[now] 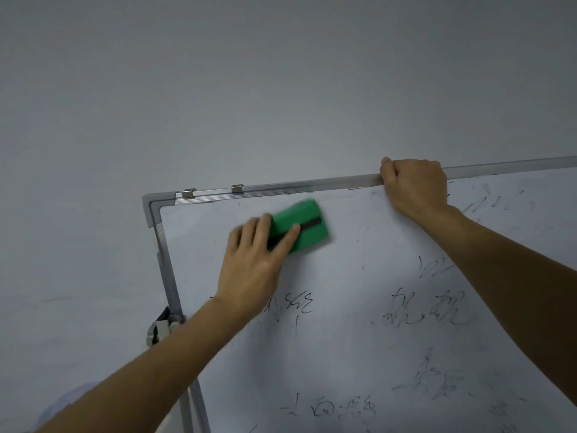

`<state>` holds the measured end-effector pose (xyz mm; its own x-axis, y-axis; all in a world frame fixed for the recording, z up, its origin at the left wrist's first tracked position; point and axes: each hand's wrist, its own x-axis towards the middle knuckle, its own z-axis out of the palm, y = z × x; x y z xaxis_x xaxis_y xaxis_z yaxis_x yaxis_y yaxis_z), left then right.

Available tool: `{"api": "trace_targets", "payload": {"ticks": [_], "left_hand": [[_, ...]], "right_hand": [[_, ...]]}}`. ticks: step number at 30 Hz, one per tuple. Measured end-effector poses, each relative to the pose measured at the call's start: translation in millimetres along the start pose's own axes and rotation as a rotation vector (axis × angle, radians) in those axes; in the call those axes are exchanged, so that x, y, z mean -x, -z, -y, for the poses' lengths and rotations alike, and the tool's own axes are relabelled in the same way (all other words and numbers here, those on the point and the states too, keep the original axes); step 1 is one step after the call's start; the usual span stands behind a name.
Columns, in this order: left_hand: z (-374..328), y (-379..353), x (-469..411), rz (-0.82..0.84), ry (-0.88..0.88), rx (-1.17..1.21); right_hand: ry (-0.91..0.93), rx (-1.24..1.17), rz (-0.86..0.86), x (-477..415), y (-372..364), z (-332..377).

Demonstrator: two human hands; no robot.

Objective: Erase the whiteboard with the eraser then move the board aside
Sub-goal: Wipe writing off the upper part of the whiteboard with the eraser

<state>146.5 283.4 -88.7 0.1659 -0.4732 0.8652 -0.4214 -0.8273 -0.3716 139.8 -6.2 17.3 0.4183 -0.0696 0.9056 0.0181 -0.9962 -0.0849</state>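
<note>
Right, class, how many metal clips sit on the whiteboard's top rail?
2. First clip by the top-left corner, second clip just right of it. The right hand covers part of the rail, so more may be hidden.

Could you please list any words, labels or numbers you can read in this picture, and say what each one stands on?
On the whiteboard: several clusters of handwritten black marker scrawl, smeared and half wiped; none legible.
On the green eraser: only a plain black strip, no lettering.
On the frame: no label visible.
</note>
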Motion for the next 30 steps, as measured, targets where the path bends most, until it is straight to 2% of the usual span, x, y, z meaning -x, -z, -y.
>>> {"api": "trace_targets", "payload": {"ticks": [3,5,7,10,11,13,16,18,20,23,25,27,30], "left_hand": [[-18,-11,58,0.151,-0.204,-0.002],[-16,-10,69,0.201,-0.237,-0.005],[-7,-3,49,0.136,-0.121,0.012],[12,11,13,0.012,0.199,0.073],[15,10,13,-0.007,0.230,0.077],[13,2,35,0.008,0.122,0.060],[-2,-13,107,0.222,-0.096,0.055],[0,-12,137,0.310,-0.111,0.057],[11,-6,130,0.242,-0.012,0.071],[39,12,93,0.025,0.410,0.102],[50,16,92,-0.021,0.563,0.108],[38,8,125,0.048,0.495,0.070],[-1,0,199,0.258,0.379,0.107]], "right_hand": [[-0.015,-0.007,0.004,0,0,0],[-0.018,-0.019,0.002,0,1,0],[-0.025,-0.026,-0.015,0,1,1],[-0.018,-0.021,-0.041,1,-2,2],[-0.028,-0.018,-0.039,1,-3,3],[-0.047,-0.012,-0.028,0,-5,3],[-0.017,0.005,-0.021,1,-5,7],[0.041,0.000,-0.027,4,-7,21],[0.104,-0.035,-0.004,5,-11,44],[0.158,-0.089,0.038,6,-20,80],[0.156,-0.088,0.003,8,-26,92],[0.144,-0.088,-0.024,9,-30,95],[0.144,-0.095,-0.013,8,-31,93]]}}
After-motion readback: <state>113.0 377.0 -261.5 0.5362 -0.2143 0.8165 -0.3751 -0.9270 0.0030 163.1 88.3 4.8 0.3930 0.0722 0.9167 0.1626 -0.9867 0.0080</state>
